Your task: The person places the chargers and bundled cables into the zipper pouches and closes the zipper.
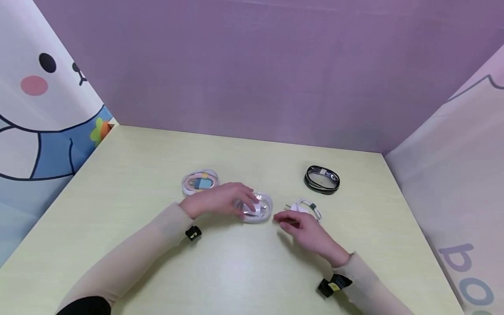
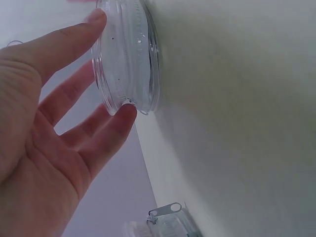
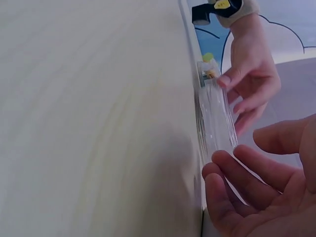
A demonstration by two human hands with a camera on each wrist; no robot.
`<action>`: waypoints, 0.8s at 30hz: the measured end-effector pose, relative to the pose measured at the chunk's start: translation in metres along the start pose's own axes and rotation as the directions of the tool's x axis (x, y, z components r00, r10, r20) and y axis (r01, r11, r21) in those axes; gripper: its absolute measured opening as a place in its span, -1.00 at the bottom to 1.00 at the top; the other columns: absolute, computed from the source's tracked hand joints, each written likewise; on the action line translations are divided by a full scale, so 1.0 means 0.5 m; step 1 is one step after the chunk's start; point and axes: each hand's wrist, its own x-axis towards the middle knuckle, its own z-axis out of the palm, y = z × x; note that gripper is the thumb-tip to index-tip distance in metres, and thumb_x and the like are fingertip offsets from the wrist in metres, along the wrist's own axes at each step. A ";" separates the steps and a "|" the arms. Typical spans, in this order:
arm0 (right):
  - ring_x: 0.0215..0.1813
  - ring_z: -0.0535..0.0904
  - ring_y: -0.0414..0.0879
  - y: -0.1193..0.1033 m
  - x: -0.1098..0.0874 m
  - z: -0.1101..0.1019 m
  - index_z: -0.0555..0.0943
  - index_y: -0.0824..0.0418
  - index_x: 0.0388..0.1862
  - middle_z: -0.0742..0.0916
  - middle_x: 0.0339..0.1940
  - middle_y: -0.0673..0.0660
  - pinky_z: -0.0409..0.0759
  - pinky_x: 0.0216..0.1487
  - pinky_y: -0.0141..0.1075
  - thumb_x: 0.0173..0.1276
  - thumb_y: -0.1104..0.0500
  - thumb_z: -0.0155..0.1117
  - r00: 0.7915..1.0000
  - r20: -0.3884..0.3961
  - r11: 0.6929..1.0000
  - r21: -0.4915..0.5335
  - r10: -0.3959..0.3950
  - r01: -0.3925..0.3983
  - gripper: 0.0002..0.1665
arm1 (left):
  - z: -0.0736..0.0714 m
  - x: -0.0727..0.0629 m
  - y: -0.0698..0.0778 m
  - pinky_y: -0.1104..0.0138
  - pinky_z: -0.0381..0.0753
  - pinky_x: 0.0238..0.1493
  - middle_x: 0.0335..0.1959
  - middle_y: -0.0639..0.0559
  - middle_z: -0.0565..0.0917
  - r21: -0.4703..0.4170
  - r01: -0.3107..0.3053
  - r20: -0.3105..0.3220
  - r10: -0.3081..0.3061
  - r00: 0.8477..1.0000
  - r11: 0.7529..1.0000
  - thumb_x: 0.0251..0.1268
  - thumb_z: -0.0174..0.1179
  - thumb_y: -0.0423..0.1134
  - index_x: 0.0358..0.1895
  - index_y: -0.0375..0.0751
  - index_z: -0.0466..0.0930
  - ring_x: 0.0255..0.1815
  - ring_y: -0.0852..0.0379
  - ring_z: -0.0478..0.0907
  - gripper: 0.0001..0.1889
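A clear round case (image 1: 260, 209) with a white charger inside lies on the pale yellow table (image 1: 236, 271). My left hand (image 1: 248, 203) lies over its left side. In the left wrist view the thumb (image 2: 74, 34) and a fingertip (image 2: 123, 116) pinch the case (image 2: 128, 54) at opposite points of its rim. My right hand (image 1: 281, 218) hovers just right of the case, fingers loosely curled and holding nothing. The right wrist view shows the case (image 3: 217, 118) edge-on, with the right fingers (image 3: 232, 197) close beside it and not touching.
A coiled pink cable (image 1: 200, 181) with a blue and yellow tag lies behind the left hand. A white plug with its tied cable (image 1: 306, 207) sits behind the right hand, and a coiled black cable (image 1: 322, 179) lies further back. Purple and printed walls (image 1: 252, 65) enclose the table.
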 end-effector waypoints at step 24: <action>-0.09 0.63 -0.15 -0.029 0.062 0.050 0.71 0.17 0.00 0.73 -0.15 -0.01 0.62 -0.01 -0.19 0.31 0.32 0.36 0.999 -0.034 0.976 -0.217 -0.033 0.025 -0.72 | -0.001 -0.057 0.006 0.22 0.30 0.39 0.23 0.25 0.60 -0.268 -0.032 0.153 0.075 0.985 0.963 0.14 0.37 -0.51 -0.09 0.13 0.79 0.51 0.25 0.16 -0.60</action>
